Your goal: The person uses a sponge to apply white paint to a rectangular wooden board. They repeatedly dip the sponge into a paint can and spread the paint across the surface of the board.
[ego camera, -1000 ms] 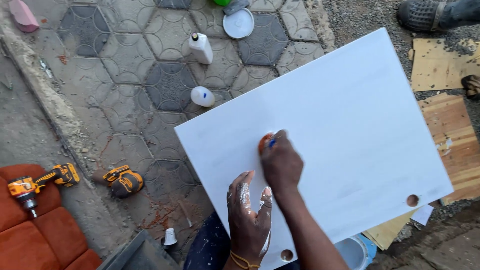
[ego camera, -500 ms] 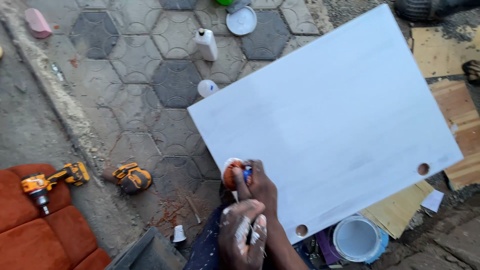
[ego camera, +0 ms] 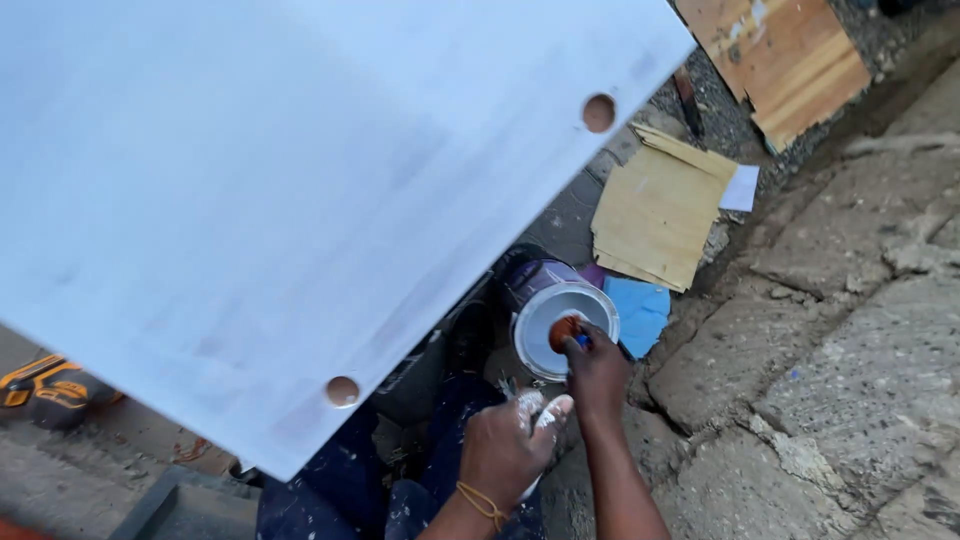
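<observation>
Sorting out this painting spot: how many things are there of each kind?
White panel: 1
Paint can: 1
Brush: 1
Bare wood boards: 2
Blue pad: 1
White paper: 1
Total: 7

The white board point(ego camera: 300, 190) overhangs the upper left, its lower edge close above the person's knees point(ego camera: 330, 490), leaving only a narrow gap beneath. The open paint can point(ego camera: 562, 325) stands just beyond that edge; its mouth is reachable from above, where the right hand point(ego camera: 597, 375) already occupies it. The left hand point(ego camera: 510, 445) crowds the near side. A blue cloth point(ego camera: 640, 310) and plywood scraps point(ego camera: 660, 210) flank the can's right. Bare stone ground point(ego camera: 830, 350) further right is unobstructed.
</observation>
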